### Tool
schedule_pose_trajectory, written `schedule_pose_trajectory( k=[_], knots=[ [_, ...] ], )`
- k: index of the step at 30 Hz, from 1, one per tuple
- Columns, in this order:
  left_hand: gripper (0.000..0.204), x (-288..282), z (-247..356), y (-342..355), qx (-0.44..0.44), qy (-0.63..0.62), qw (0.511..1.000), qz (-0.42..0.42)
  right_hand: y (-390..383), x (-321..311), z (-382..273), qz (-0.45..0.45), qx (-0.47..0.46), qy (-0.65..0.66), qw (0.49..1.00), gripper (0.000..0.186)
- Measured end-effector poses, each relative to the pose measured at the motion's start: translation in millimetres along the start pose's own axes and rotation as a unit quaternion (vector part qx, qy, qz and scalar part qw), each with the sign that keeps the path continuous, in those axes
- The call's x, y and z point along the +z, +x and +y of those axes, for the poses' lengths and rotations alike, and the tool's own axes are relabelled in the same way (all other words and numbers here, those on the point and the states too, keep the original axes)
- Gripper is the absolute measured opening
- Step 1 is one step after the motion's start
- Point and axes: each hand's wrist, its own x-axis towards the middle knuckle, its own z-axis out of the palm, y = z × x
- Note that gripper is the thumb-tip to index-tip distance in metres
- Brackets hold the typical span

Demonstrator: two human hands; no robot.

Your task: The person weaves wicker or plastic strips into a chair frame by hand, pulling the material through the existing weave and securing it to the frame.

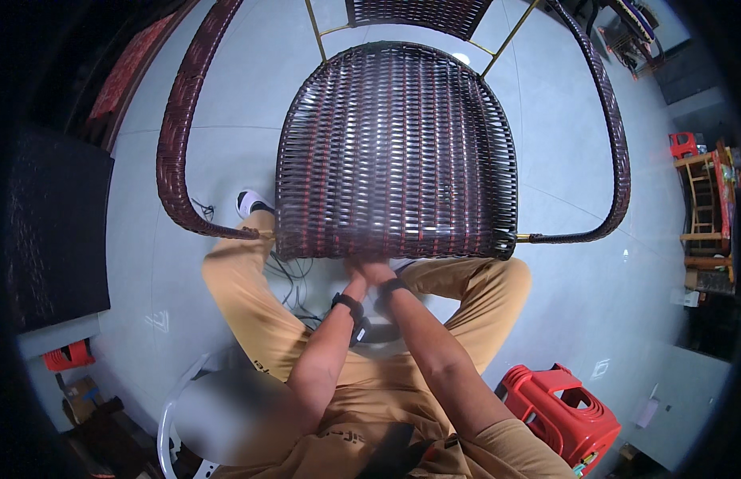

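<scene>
A dark brown woven chair with red strands stands in front of me, between my knees. Curved wrapped armrests run along both its sides, and brass-coloured rods join the seat to the backrest. My left hand and my right hand meet close together at the middle of the seat's front edge. Both reach in beneath that edge, so their fingers are hidden and blurred. Whether they hold anything cannot be made out. Dark bands circle both my wrists.
Thin dark cords lie on the pale tiled floor under the seat's left front. A red plastic stool stands at my right. Left of me are a large dark panel and a white curved frame. Wooden furniture lines the far right.
</scene>
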Motion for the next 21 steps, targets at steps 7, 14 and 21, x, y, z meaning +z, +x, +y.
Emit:
schedule_pose_trajectory(
  k=[7, 14, 21],
  knots=[
    [0.029, 2, 2, -2, 0.018, 0.002, 1.000, -0.001, -2, 0, 0, 0.045, -0.029, -0.004, 0.999, 0.061],
    [0.029, -6, 17, 1, 0.070, 0.038, 0.997, -0.012, -52, -38, -22, 0.057, -0.088, 0.282, 0.954, 0.039],
    [0.027, 18, 62, 4, 0.096, 0.503, 0.856, -0.068, -96, -96, -32, 0.018, -0.056, 0.515, 0.855, 0.019]
  ],
)
